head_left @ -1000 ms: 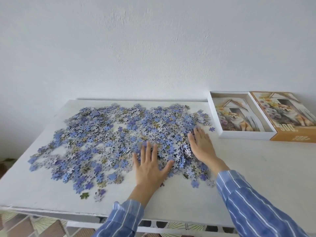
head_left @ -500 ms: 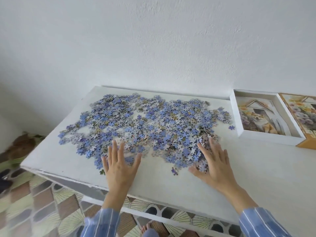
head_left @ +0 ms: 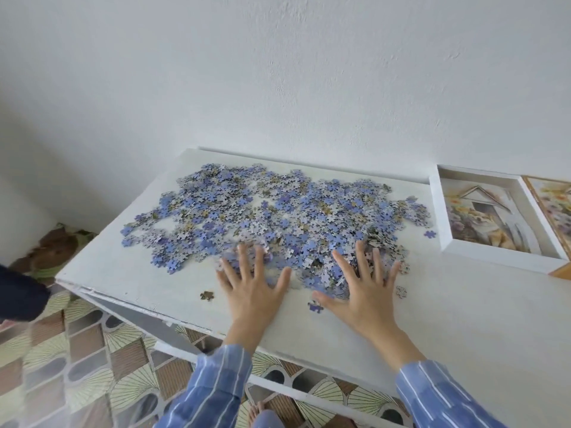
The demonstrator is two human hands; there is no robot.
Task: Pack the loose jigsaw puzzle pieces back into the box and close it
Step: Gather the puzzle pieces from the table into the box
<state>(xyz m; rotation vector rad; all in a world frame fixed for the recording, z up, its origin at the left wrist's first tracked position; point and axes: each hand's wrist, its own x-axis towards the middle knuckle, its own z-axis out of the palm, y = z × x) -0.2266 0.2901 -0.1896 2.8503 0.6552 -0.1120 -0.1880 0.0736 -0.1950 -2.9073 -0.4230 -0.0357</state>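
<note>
Within the last half second the left grip (head_left: 253, 295) and right grip (head_left: 367, 298) had drawn closer together, fingers spread flat on the near edge of the puzzle pieces (head_left: 278, 217), mid-frame. The pile remained on the tabletop (head_left: 463, 319). The open box (head_left: 494, 260) at right seemingly held none, so packing had barely begun.

The box lid (head_left: 553, 208) is cut off by the right edge, so only a strip of its picture shows. A dark shape (head_left: 18, 296) at the left edge is also cropped and cannot be identified. The left grip (head_left: 251, 291) has blurred fingertips (head_left: 241, 253). The puzzle pieces (head_left: 278, 211) under it and the right grip (head_left: 363, 291) are hidden. Below the tabletop (head_left: 139, 273) there is possibly a bare foot (head_left: 258, 410).
</note>
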